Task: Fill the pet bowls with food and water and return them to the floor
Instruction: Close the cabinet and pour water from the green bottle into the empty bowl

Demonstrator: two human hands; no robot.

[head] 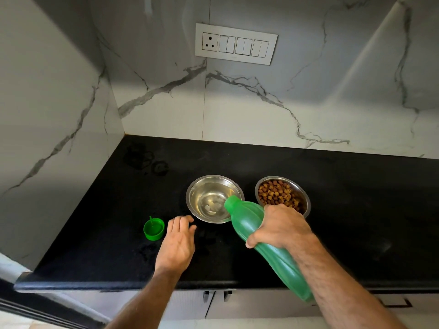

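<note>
Two steel bowls stand side by side on the black counter (344, 210). The left bowl (209, 198) holds a little water. The right bowl (282, 194) is full of brown kibble. My right hand (281, 225) grips a green plastic bottle (247, 222), tilted with its open mouth over the left bowl's right rim. My left hand (178, 243) rests palm down on the counter just left of that bowl, fingers loosely apart, holding nothing. The bottle's green cap (154, 229) lies open side up, left of my left hand.
Marble walls close the counter at the back and on the left, forming a corner. A white switch panel (236, 43) sits on the back wall. Wet marks (147, 162) show on the counter behind the bowls. Cabinet doors (213, 302) lie below the front edge.
</note>
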